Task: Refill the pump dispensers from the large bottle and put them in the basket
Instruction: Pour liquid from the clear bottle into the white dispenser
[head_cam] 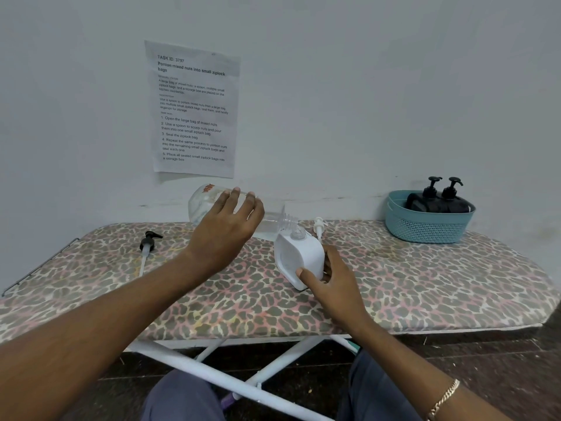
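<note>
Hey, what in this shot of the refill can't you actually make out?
Head view only:
- Fill level in the white dispenser: its walls are opaque.
- Whether liquid is flowing from the large bottle: clear and too fine to see; the left hand covers its middle.
- The bodies of the two black dispensers: the basket wall hides their lower parts.
- The right hand fingers behind the white dispenser.

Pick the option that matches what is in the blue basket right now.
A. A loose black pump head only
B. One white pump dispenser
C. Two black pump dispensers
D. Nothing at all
C: two black pump dispensers stand in the blue basket, while the white dispenser sits on the board, held by the right hand.
</note>
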`<state>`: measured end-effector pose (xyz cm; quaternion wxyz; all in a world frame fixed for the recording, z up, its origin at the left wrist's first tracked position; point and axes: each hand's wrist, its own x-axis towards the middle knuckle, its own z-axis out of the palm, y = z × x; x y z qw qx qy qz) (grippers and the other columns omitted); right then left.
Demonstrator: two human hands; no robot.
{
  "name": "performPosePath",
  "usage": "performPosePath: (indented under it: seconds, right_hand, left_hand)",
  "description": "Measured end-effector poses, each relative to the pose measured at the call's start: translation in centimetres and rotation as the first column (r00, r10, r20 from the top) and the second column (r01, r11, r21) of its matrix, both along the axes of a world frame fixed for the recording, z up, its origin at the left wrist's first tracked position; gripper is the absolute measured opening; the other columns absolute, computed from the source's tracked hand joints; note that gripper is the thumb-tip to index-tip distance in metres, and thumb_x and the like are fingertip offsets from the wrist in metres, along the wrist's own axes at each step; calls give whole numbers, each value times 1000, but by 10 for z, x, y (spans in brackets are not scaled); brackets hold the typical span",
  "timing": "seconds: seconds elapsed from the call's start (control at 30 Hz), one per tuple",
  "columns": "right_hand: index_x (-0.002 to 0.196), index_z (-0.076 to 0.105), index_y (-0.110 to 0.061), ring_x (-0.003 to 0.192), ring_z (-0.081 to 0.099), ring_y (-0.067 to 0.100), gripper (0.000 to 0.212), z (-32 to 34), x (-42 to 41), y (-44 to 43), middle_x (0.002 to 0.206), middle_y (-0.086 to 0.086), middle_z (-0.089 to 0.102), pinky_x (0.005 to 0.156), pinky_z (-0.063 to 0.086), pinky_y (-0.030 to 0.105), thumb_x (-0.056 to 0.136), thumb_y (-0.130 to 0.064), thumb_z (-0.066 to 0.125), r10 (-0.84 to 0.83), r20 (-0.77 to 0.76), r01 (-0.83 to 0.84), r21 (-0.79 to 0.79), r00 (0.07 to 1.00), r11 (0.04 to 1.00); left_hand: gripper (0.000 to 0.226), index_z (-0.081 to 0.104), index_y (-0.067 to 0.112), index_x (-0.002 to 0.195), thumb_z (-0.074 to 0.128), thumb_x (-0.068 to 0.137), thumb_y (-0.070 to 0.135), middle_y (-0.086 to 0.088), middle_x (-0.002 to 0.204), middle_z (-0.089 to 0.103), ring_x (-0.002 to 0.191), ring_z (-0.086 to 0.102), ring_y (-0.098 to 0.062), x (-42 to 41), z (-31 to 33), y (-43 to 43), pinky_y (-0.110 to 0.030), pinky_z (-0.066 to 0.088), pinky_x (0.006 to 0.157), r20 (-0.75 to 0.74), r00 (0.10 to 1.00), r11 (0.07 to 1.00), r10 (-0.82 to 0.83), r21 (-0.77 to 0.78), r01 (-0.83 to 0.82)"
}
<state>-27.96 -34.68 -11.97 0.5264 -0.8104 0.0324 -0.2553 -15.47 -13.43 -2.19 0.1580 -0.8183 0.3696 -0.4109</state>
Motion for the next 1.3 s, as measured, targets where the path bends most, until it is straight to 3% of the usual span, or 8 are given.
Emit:
performPosePath:
  seconds: [0.4, 0.53, 0.83, 1.07, 1.3]
  right_hand:
    - [140, 48, -37, 106, 62, -10, 55, -1, 0, 0, 119, -25, 61, 78, 57, 18, 92, -39, 77, -5, 9, 5, -7, 1000, 1000]
    - [139, 49, -35, 106, 63, -5, 54, -1, 1, 0, 119, -24, 62, 79, 59, 22, 92, -39, 77, -6, 10, 6, -7, 1000, 1000]
    - [138, 49, -33, 103, 62, -5, 53, -2, 1, -1, 119, -20, 62, 74, 57, 18, 92, -39, 75, -14, -6, 13, -23, 1000, 1000]
    - [140, 47, -35, 108, 62, 6, 55, -4, 3, -2, 123, -12, 62, 80, 60, 31, 92, -40, 74, -24, -25, 23, -39, 999, 999]
    - [141, 47, -32, 106, 62, 3, 55, -2, 2, -1, 120, -14, 60, 80, 59, 28, 93, -38, 74, -26, -23, 25, -42, 999, 999]
  left_hand:
    - [51, 55, -8, 133, 53, 83, -18, -30, 134, 61, 126, 58, -52, -1, -1, -1, -60, 49, 108, 16, 1000, 1000, -19, -16, 19]
    - [52, 54, -7, 134, 54, 83, -19, -30, 135, 60, 126, 57, -52, 0, -1, 0, -60, 48, 109, 18, 1000, 1000, -22, -16, 22]
    - [50, 55, -7, 133, 54, 84, -18, -30, 135, 61, 125, 58, -53, 1, -2, 0, -61, 49, 108, 14, 1000, 1000, -21, -18, 21]
    - [51, 55, -7, 133, 59, 84, -18, -30, 134, 61, 126, 58, -53, -1, -1, -1, -60, 49, 108, 3, 1000, 1000, -16, -20, 16]
    - [52, 54, -7, 134, 60, 84, -18, -29, 135, 61, 128, 57, -53, -1, -1, -1, -60, 48, 109, -5, 1000, 1000, -10, -17, 10]
